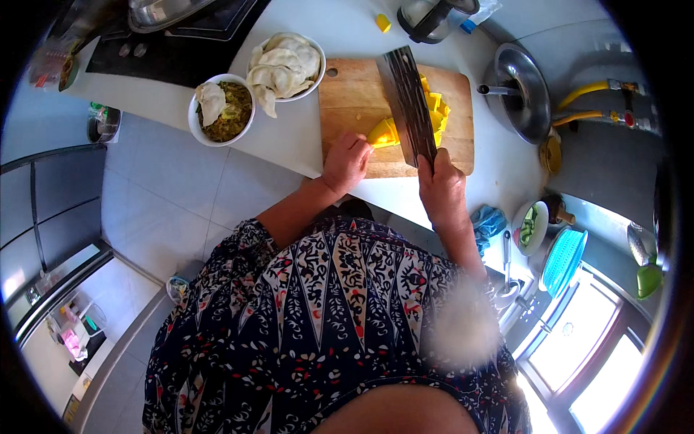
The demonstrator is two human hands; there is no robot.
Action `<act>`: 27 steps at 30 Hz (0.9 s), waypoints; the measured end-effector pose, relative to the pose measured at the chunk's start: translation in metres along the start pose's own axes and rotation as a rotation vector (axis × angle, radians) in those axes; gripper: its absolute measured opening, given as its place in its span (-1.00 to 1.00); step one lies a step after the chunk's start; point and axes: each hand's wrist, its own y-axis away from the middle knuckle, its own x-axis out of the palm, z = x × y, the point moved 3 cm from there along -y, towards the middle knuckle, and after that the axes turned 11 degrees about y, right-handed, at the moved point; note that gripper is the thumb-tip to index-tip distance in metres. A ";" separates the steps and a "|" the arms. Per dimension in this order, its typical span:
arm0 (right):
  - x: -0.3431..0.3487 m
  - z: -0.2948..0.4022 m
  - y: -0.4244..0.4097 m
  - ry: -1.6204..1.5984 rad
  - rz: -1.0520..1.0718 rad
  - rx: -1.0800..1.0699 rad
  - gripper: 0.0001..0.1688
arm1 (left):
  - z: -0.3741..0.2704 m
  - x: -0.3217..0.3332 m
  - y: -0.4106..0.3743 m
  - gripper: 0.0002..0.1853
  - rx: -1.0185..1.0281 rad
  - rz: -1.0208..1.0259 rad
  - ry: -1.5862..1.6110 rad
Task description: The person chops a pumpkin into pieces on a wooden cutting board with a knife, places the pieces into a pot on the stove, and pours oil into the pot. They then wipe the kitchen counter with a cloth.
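Note:
A wooden cutting board (352,108) lies on the white counter before me. My right hand (443,182) grips the handle end of a wide, dark-bladed cleaver (412,108), which points away from me over the board. Under and left of the blade lies a yellow-fleshed piece of fruit or squash (383,133). Its near-left tip is pinched by the fingers of my left hand (347,163). More cut yellow pieces (438,111) are heaped to the right of the blade, which partly hides them. Whether the cleaver's edge touches the piece is hard to see.
Left of the board stand a white bowl of pale flat wrappers or flatbreads (287,62) and a bowl of chopped filling (230,106). A yellow scrap (383,23) and a glass jug (434,21) sit behind. At right are a metal basin (523,92), a blue cloth or bag (488,221) and a turquoise basket (565,260).

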 end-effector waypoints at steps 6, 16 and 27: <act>0.062 -0.015 -0.005 0.108 0.158 0.048 -0.80 | -0.002 -0.004 -0.004 -0.83 0.027 -0.042 0.023; 0.022 -0.014 0.001 -0.032 -0.032 0.041 -0.78 | 0.003 0.002 -0.005 -0.82 -0.027 -0.014 0.014; 0.064 -0.008 -0.002 0.161 0.110 0.009 -0.84 | 0.002 0.000 -0.005 -0.84 -0.016 -0.019 -0.025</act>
